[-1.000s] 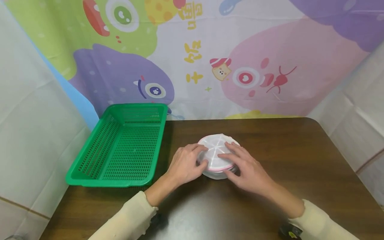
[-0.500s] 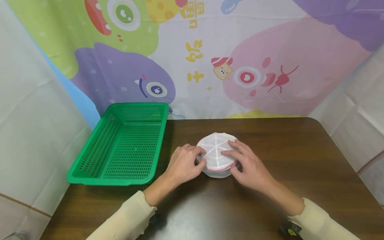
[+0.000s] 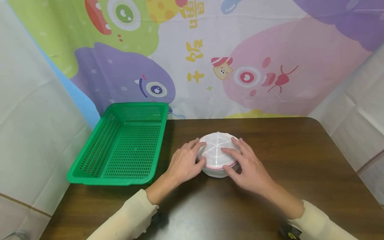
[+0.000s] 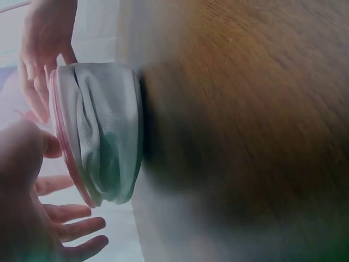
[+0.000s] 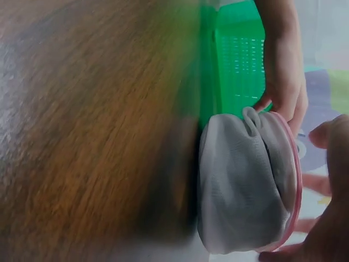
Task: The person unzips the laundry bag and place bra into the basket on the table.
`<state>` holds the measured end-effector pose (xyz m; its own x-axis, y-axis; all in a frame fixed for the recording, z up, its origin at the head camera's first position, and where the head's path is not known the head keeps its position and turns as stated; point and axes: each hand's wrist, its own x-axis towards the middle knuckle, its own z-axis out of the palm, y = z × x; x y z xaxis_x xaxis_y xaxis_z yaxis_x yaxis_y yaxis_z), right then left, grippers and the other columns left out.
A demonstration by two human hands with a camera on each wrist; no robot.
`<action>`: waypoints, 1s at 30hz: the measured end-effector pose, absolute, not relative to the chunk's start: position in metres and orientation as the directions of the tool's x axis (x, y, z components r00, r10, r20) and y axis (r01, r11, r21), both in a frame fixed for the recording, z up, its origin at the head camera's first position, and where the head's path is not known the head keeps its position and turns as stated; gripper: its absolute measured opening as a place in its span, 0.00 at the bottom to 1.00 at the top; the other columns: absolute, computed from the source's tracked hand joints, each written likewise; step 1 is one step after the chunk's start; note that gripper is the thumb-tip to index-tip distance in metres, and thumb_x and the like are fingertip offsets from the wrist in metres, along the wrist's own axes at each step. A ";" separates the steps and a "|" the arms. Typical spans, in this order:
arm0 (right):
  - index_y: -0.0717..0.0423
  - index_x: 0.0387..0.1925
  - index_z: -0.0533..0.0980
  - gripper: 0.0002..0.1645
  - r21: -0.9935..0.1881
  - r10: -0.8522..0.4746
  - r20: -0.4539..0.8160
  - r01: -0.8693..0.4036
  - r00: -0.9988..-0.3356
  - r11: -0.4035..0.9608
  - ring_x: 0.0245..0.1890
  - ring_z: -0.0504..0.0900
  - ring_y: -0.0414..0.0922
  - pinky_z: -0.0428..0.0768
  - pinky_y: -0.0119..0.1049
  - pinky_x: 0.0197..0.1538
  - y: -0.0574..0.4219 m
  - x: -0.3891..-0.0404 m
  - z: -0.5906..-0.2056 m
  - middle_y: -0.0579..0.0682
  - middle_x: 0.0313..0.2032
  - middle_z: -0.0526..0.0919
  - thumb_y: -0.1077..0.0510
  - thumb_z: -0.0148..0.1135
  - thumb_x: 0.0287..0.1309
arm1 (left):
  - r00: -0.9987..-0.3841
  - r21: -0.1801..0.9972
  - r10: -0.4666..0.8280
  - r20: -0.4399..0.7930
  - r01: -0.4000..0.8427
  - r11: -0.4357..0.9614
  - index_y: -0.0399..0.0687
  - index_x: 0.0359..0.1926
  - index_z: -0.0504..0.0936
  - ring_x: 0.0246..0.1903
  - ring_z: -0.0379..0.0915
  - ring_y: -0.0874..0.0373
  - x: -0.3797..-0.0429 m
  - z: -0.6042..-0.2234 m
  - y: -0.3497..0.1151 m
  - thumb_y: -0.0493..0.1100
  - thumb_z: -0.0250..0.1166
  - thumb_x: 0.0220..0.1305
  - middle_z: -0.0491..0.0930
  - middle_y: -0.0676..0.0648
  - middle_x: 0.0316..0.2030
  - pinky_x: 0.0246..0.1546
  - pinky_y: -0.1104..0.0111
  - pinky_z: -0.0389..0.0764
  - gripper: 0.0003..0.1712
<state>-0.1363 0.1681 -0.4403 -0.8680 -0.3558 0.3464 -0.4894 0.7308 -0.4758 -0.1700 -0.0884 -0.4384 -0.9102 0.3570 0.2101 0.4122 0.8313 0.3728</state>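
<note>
A round white mesh laundry bag (image 3: 216, 160) with pink edging stands on the brown table (image 3: 282, 150); its top has seams meeting like spokes. In both wrist views its soft side wall is creased and folded. My left hand (image 3: 186, 162) is at the bag's left side, its thumb at the rim and its other fingers loosely spread in the left wrist view. On the opposite side, my right hand (image 3: 250, 168) has fingertips over the top and its thumb at the front edge. Neither hand's fingers curl around the bag.
A green plastic basket (image 3: 133, 150) with slotted walls stands left of the hands. Behind the table hangs a curtain (image 3: 195, 96) printed with cartoon monsters. White-covered walls (image 3: 33, 133) rise on both sides.
The bag's top seams have turned and its top has shifted slightly. My left fingers have straightened and spread along the rim. My right thumb and fingers have shifted slightly along the edge.
</note>
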 end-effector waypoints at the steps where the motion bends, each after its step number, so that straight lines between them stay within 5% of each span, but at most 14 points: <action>1: 0.47 0.70 0.83 0.30 -0.478 -0.344 0.334 -0.472 -0.878 0.741 0.84 0.66 0.77 0.76 0.82 0.72 0.167 -0.136 -0.440 0.68 0.82 0.72 0.52 0.77 0.68 | -0.915 0.375 0.353 0.195 0.402 0.835 0.50 0.72 0.85 0.70 0.84 0.37 -0.170 -0.439 -0.088 0.52 0.64 0.77 0.80 0.37 0.77 0.67 0.41 0.87 0.28; 10: 0.48 0.72 0.82 0.30 -0.503 -0.325 0.294 -0.435 -0.899 0.747 0.81 0.73 0.73 0.80 0.78 0.70 0.167 -0.136 -0.442 0.69 0.81 0.72 0.55 0.73 0.70 | -0.937 0.379 0.312 0.155 0.348 0.857 0.49 0.61 0.90 0.60 0.87 0.43 -0.171 -0.440 -0.090 0.51 0.66 0.77 0.87 0.40 0.67 0.61 0.48 0.90 0.20; 22: 0.47 0.70 0.83 0.32 -0.552 -0.304 0.255 -0.396 -0.918 0.734 0.81 0.72 0.71 0.81 0.67 0.65 0.171 -0.144 -0.441 0.67 0.85 0.66 0.63 0.62 0.66 | -0.947 0.363 0.276 0.167 0.319 0.875 0.49 0.60 0.90 0.49 0.83 0.48 -0.171 -0.439 -0.092 0.48 0.67 0.76 0.88 0.42 0.56 0.53 0.54 0.91 0.17; 26: 0.48 0.73 0.80 0.32 -0.562 -0.279 0.253 -0.376 -0.926 0.737 0.83 0.69 0.72 0.79 0.73 0.71 0.170 -0.141 -0.440 0.69 0.86 0.63 0.61 0.65 0.68 | -0.948 0.389 0.267 0.174 0.315 0.866 0.48 0.64 0.88 0.51 0.85 0.46 -0.172 -0.439 -0.092 0.48 0.67 0.77 0.87 0.41 0.60 0.53 0.52 0.92 0.20; 30: 0.47 0.78 0.75 0.34 -0.575 -0.215 0.249 -0.323 -0.944 0.752 0.82 0.70 0.74 0.76 0.79 0.73 0.169 -0.138 -0.437 0.70 0.87 0.60 0.57 0.68 0.72 | -0.951 0.433 0.260 0.166 0.308 0.848 0.49 0.74 0.82 0.63 0.86 0.41 -0.172 -0.440 -0.090 0.48 0.67 0.77 0.83 0.38 0.70 0.64 0.46 0.90 0.28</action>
<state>-0.1384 0.1686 -0.4374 -0.9444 -0.2151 0.2489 -0.3227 0.7519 -0.5749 -0.1723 -0.0903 -0.4397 -0.9511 0.2604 0.1662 0.3076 0.8475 0.4325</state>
